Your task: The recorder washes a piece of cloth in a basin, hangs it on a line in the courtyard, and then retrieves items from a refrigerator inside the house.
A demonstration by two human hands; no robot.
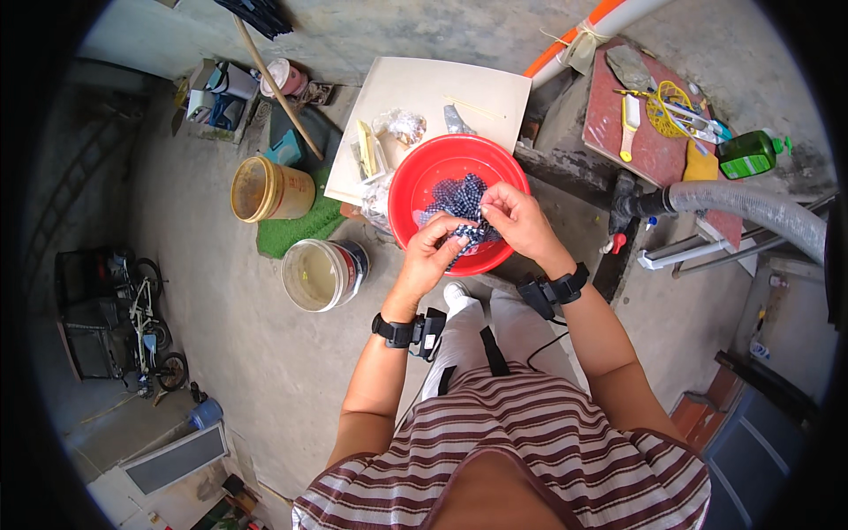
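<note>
A dark blue-and-white checked cloth (458,193) lies bunched in a red plastic basin (405,187). Over the basin's near left part, my left hand (427,259) pinches one part of the cloth. My right hand (519,221) is closed on the cloth too, a little farther right, with thumb and fingertips together. Between the two hands a piece of the fabric is raised. Some pinkish material shows at the cloth's left edge, but I cannot make out what it is.
The basin stands on a pale board (362,102) with a soap tray (368,152). Left of it are a yellow bucket (287,193) and a white bucket of cloudy water (314,276). At right, a red slab (596,117) holds a brush (630,124) and green bottle (746,156), near a grey pipe (742,202).
</note>
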